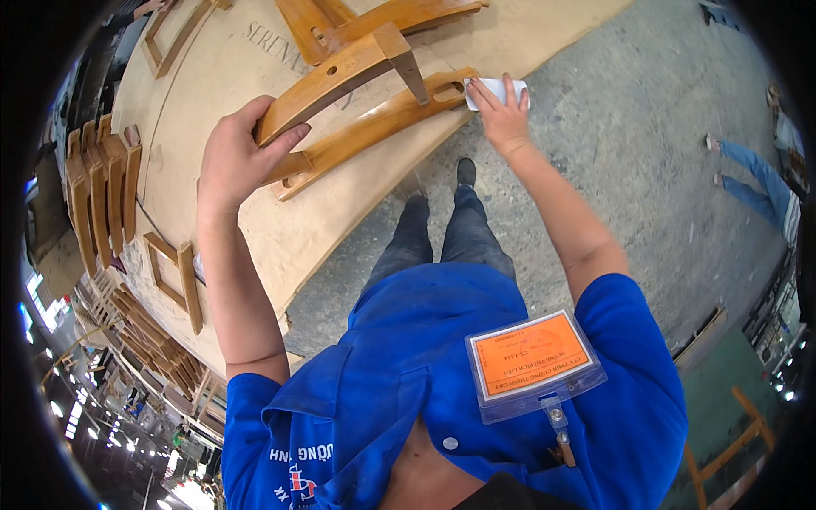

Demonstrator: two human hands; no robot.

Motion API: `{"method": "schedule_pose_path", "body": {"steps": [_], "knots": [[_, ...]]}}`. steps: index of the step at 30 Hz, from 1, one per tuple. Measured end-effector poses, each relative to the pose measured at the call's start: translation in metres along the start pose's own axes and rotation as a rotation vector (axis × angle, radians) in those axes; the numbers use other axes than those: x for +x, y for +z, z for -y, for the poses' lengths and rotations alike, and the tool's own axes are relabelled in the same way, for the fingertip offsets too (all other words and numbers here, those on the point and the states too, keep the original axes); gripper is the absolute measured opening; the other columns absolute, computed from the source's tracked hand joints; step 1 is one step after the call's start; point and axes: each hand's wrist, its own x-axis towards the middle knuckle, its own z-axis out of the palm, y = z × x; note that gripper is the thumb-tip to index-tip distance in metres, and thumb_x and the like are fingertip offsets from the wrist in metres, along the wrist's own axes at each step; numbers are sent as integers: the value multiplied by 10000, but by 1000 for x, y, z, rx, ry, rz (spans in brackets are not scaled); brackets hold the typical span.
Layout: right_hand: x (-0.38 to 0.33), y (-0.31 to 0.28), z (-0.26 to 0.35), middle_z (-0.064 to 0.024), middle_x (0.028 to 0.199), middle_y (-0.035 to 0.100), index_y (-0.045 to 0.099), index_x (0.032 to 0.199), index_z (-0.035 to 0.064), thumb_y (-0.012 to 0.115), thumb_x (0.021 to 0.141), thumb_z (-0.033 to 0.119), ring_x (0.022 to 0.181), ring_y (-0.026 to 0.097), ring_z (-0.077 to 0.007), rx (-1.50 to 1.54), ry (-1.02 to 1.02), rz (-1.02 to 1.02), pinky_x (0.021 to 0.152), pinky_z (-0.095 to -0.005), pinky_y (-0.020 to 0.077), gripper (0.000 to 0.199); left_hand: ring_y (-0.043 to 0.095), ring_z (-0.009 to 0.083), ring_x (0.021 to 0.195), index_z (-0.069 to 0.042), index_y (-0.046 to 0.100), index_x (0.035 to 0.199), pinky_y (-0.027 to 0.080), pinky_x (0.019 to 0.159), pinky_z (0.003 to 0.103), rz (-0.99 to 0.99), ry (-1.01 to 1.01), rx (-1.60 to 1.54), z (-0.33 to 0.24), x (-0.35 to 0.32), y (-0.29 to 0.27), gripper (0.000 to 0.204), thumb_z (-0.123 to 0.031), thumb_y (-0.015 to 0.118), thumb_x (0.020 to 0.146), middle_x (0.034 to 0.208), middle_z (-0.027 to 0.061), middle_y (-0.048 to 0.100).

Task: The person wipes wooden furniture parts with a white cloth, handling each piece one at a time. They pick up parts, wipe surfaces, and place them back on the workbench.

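Wooden frame: honey-brown and glossy, with pale light running along the curved near rail (374, 126). The raised far rail (314, 89) is also bowed, with a small round hole in its side and a squared block at its right end, from which a short tapering piece drops toward the near rail. The near rail has an oval slot close to each end. I take the two rails for one piece, though the join at the left is partly covered by a hand.

Table edge: the frame lies on a broad tan tabletop (212, 119), along its near right margin. The edge slants from near left to far right, and the near rail's right end comes close to it.

Room around: grey concrete floor (595, 170) opens to the right of the table. On the far side, a second wooden frame (374, 25) sits close to the raised rail; to the left, upright curved wooden parts (106, 183) stand in a row.

Left hand: this hand (238, 151) is curled around the left end of the raised rail, thumb on the near side, fingers mostly hidden beyond it.

Right hand: this hand (507, 123) rests at the near rail's right end, fingers spread over a white cloth (519, 95) against the wood. Whether the thumb pinches the cloth, I cannot tell.

Frame and hands: the frame spans the gap between them.
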Motion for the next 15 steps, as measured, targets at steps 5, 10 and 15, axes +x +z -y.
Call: {"method": "schedule_pose_path", "body": {"steps": [5,10,15], "knots": [[6,-2,-21,100,1511,330,439,1405,289,466,872,125,1394,282,-306,-71,-102,159,1074,-680,193,558,520,240,545,-13,642,878,432,568,335,-5,27,-13,0,0,0,344,-318,753,765,620,133,580],[15,-4,-36,117,1509,326,437,1406,293,483,872,121,1396,287,-293,-152,111,87,1065,-681,218,563,526,235,547,-14,644,880,432,571,333,-22,25,-3,-1,-1,1,335,-312,752,770,626,131,585],[17,-3,-40,137,1497,344,442,1399,309,464,889,112,1387,307,-271,-156,16,35,1051,-681,247,547,525,233,549,-17,649,890,433,577,335,-12,4,0,-1,-4,1,333,-310,750,770,628,132,585]]}}
